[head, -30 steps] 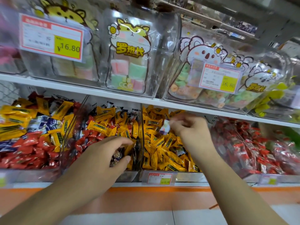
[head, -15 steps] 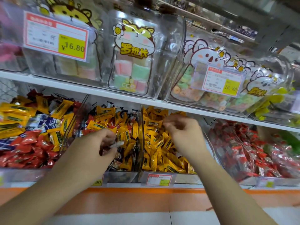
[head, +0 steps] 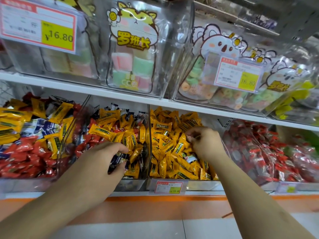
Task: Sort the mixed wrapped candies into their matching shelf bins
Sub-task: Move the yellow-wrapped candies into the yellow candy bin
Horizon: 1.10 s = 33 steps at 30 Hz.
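Both hands have pushed deeper into the lower shelf bins than a second ago. At far left, the clear plastic bin of mixed red, yellow and blue-white wrapped candies [head: 29,135] sits untouched. Next to it, the left hand [head: 101,163] is down in the clear middle bin of yellow, red and dark wrapped candies [head: 119,128], its grip closed on a few dark blue-and-white foil candies [head: 118,158], strays among the yellow. Across the clear divider [head: 148,135], the right hand [head: 204,144] rests in the bin of almost all yellow wrapped candies [head: 170,147], fingertips pinched together; whether they hold a wrapper I cannot tell. A white-and-green stray candy [head: 189,157] lies just below that wrist.

These sweets look light, with crinkly, slippery foil; a pinch on the twisted end or across the body should hold best. Overhead, the white shelf edge [head: 120,97] leaves little headroom, so withdrawing forward over the low bin fronts looks easiest.
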### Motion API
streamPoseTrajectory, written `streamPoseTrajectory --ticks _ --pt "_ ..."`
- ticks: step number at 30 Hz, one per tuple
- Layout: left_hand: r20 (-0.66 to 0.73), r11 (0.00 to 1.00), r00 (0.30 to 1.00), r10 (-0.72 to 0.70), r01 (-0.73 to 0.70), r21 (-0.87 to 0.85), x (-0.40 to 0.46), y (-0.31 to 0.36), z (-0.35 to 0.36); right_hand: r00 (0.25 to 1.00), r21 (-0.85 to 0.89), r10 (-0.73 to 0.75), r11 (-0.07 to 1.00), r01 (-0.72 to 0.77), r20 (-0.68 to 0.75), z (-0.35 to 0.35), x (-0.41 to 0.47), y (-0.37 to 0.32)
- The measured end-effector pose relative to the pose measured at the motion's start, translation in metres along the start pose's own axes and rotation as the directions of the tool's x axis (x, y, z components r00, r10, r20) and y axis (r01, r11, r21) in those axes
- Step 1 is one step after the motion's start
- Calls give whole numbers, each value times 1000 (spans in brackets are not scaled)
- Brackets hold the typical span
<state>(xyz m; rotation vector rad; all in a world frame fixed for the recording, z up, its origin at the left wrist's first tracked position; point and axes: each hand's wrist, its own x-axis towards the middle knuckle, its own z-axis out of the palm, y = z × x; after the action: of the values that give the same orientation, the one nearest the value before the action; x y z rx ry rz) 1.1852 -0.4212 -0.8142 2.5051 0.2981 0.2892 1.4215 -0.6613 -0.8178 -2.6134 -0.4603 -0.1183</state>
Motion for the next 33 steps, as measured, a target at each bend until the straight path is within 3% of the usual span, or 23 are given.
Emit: streamPoseTrajectory --ticks 7,11,16,18,21,27,33 --pt "15 999 1000 6 -5 -33 -2 2 -4 978 247 86 968 -37 -189 -28 -13 0" --pt "17 998 1000 -26 26 -51 -4 2 -10 989 481 84 876 -17 -118 -34 -26 -34" --pt "-101 996 993 -68 61 -65 -2 -4 -23 991 693 -117 720 40 65 -20 -51 -111" --pt "-135 994 986 -95 86 -66 -2 -7 -27 977 648 -184 759 68 112 -13 -53 -126" --pt "-143 996 986 -86 79 -51 -5 -8 -29 988 556 -138 828 74 74 -18 -49 -119" --pt "39 995 996 85 -83 -47 -6 6 -20 1000 394 -22 919 20 0 -60 -41 -36" --pt "237 982 953 191 -188 -36 -8 12 5 956 -34 -84 995 97 282 -51 -53 -5"
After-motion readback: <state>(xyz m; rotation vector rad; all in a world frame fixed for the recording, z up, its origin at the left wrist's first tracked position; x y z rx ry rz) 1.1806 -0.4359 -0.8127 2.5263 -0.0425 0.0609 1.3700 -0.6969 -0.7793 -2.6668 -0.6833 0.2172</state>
